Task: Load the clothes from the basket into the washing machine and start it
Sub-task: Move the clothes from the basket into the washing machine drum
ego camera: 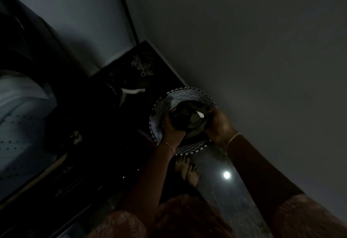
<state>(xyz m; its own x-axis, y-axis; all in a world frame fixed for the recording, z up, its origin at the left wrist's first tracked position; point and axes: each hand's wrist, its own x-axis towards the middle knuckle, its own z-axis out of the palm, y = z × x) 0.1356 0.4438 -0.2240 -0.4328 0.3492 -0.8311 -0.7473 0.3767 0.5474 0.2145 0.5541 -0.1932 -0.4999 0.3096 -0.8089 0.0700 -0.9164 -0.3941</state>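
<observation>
Fingers of the left hand (171, 127) curl round one side of a dark bundle of clothes (188, 120), and the right hand (218, 127) grips the other side. The bundle sits within the rim of the round, zigzag-patterned basket (185, 92) on the floor. Bare feet (188, 170) stand just beside it. The washing machine (20, 117), its perforated drum showing, lies well apart on the person's left.
</observation>
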